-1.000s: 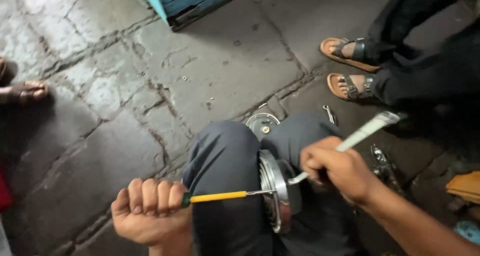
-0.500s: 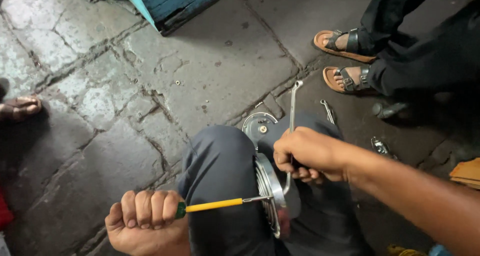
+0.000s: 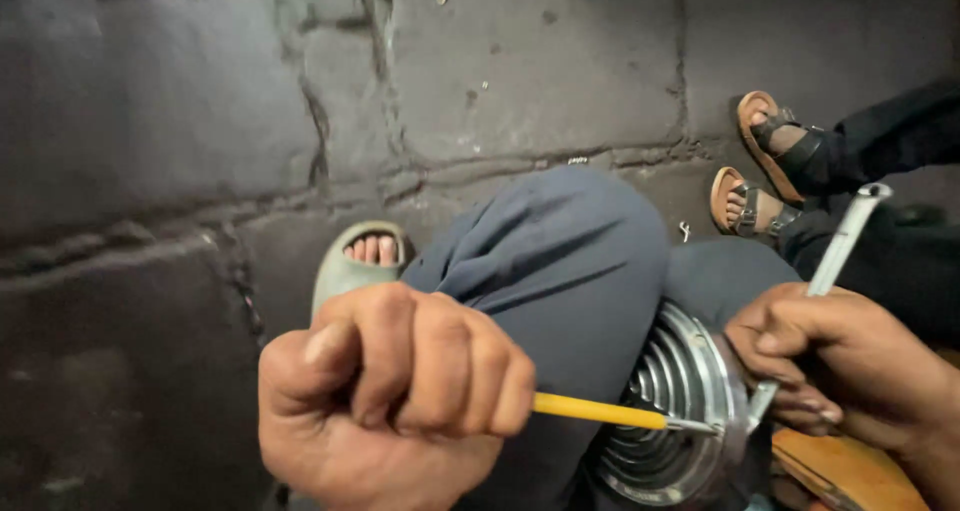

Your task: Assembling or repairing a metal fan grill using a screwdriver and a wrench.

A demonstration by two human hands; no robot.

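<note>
Seen from above, the person's left hand (image 3: 385, 401) fills the lower left, at about seven o'clock, clenched in a tight fist around a yellow-handled tool (image 3: 598, 411). The yellow shaft runs out toward three o'clock and its metal tip meets a round ribbed metal part (image 3: 672, 411) that rests against the person's dark blue trouser leg (image 3: 560, 261). The right hand (image 3: 830, 356), at four o'clock, is closed around a slim silver tool (image 3: 840, 246) whose free end angles up toward one o'clock; its lower end touches the outer rim of the metal part. Both hands crowd that rim, leaving little room between them. An orange wooden piece (image 3: 850, 476) lies just beneath the right hand at the bottom edge. The person's foot in a pale green slipper (image 3: 355, 261) sits at ten o'clock of the knee. Another person's sandalled feet (image 3: 765, 166) stand at two o'clock, near the silver tool's tip. The cracked stone floor (image 3: 180, 121) lies open across the upper left.
</note>
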